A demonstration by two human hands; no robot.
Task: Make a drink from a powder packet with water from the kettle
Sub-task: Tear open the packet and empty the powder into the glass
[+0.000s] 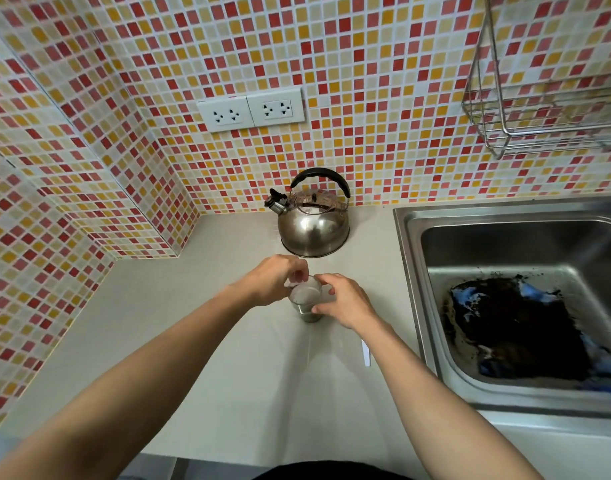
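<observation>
A clear glass [308, 301] stands on the pale counter [193, 323], with something dark at its bottom. My right hand [345, 301] wraps around the glass's right side. My left hand [272, 282] is at the glass's left rim, with its fingers pinched on a small pale packet [296, 283] held over the mouth. The packet is mostly hidden by my fingers. A steel kettle [312, 223] with a black handle stands behind the glass near the tiled wall, its spout pointing left.
A steel sink [411, 258] lies to the right, with a dark mass and a blue cloth [536, 292] in its basin. A thin white strip [366, 353] lies on the counter near the sink edge. A wire rack [539, 109] hangs at upper right. Wall sockets [250, 114] sit above the kettle.
</observation>
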